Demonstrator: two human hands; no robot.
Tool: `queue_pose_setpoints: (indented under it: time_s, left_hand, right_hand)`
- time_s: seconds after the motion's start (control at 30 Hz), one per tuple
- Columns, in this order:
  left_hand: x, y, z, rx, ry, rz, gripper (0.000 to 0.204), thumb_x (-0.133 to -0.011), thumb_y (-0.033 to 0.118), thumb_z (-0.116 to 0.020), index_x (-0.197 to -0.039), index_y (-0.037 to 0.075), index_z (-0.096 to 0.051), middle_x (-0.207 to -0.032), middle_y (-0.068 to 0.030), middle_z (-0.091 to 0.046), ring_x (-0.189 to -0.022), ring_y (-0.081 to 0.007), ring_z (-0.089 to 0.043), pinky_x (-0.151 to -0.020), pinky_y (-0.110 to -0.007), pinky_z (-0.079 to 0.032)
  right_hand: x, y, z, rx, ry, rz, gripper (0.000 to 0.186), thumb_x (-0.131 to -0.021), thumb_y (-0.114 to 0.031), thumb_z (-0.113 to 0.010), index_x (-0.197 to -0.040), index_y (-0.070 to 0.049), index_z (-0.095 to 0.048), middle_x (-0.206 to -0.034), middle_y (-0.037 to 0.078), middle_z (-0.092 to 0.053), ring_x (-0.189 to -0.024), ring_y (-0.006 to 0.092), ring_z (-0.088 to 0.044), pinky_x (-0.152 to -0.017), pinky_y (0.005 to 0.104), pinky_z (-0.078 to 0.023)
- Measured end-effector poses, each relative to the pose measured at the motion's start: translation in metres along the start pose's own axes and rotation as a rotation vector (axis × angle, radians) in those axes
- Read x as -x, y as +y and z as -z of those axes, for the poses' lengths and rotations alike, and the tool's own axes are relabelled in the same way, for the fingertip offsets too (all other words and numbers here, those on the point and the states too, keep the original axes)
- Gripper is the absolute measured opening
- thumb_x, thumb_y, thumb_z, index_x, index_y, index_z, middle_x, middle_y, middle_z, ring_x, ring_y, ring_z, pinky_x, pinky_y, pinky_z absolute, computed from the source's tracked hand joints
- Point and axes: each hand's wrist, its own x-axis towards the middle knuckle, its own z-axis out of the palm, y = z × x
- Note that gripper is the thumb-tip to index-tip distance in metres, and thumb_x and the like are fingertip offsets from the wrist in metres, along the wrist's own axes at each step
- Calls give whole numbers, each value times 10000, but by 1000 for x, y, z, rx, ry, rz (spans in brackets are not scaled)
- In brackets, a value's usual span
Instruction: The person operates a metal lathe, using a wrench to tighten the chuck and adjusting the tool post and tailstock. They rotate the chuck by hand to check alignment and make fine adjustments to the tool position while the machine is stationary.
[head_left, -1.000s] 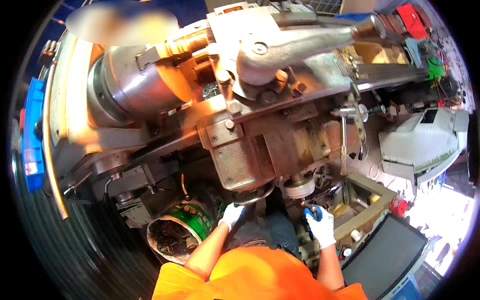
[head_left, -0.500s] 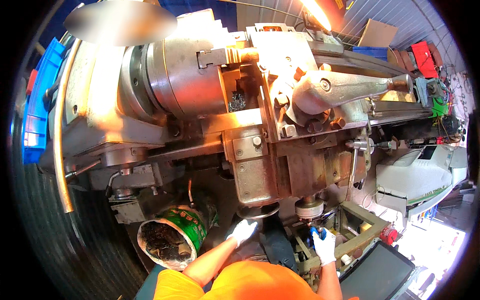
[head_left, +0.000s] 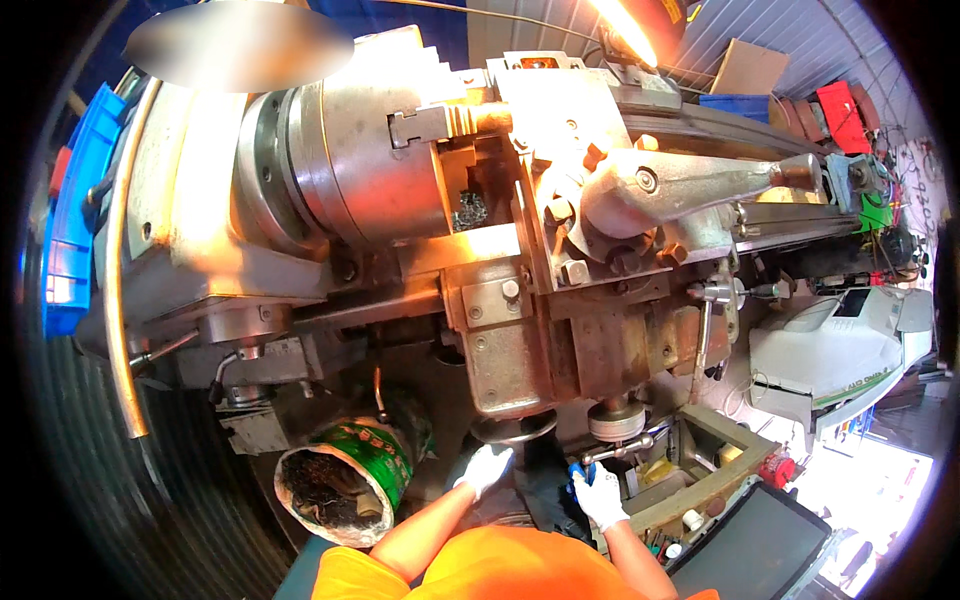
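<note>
My right hand (head_left: 598, 494), in a white glove with blue at the fingers, is closed at the left end of the metal crank handle (head_left: 624, 450). This crank sits below a round graduated dial (head_left: 616, 421) on the front of the lathe carriage (head_left: 510, 368). My left hand (head_left: 487, 468), also in a white glove, is at the lower rim of a handwheel (head_left: 513, 432); its fingers are too small and turned away to tell their grip. Above, the large chuck (head_left: 365, 160) faces the tool post, topped by a thick clamping lever (head_left: 700, 183).
A green and white sack (head_left: 372, 455) with dark scrap inside stands left of my arms. Right of my right hand are a metal frame (head_left: 740, 462) and a dark flat panel (head_left: 752, 545). A bright lamp (head_left: 625, 30) shines at the back. Blue bins (head_left: 78, 220) stand far left.
My right hand has moved left, and the crank now reaches out to the left below its dial. My left hand stays by the handwheel. The whole view has shifted slightly.
</note>
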Motion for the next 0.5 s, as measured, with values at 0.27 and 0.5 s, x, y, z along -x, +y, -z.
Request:
queue_pose_setpoints:
  time_s: [0.27,0.5]
  left_hand:
    - [-1,10,10,78,-110,72,445,-922,333,-606,-1176,-32,-620,-1063,-226,-698,-1001,-371,-656,-867,-437,-496]
    - [-3,-3,6,45,-83,58,470,-918,396,-594,-1158,-6,-642,-1080,-226,-693,-1023,-375,-651,-882,-440,-489]
  right_hand:
    - [-4,6,0,-35,22,88,268,-891,-276,-684,-929,-13,-647,-726,143,-657,-624,264,-626,-622,385,-487]
    - [-5,3,4,-389,-108,-85,170,-916,-191,-679,-886,-26,-652,-714,65,-663,-564,139,-569,-537,299,-452]
